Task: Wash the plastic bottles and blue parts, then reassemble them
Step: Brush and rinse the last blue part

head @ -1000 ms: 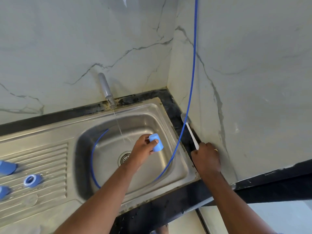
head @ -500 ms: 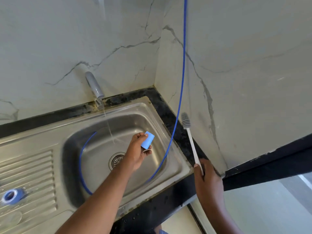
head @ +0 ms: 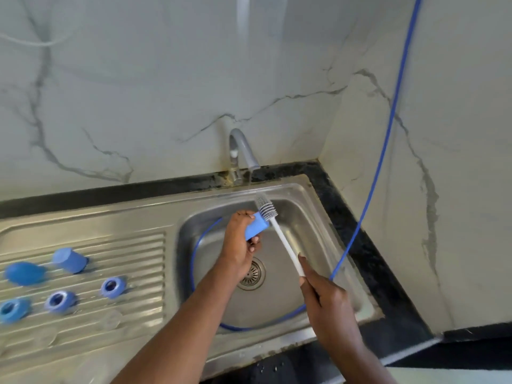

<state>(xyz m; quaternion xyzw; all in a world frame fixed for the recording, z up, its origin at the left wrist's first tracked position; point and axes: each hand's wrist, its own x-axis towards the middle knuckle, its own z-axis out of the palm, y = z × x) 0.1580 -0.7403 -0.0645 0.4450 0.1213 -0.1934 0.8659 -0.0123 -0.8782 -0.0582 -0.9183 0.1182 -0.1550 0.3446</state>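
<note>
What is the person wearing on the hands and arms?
No gloves on the left hand or right hand; the left forearm and right forearm are bare to the frame edge, with no sleeve, watch or bracelet in view.

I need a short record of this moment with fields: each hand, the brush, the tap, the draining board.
left hand: holds a blue cap above the sink
right hand: grips the white brush handle
brush head: at the cap's upper end
tap: thin stream of water running
draining board: three blue rings, a second cap lying on its side, one blurred blue part
</note>
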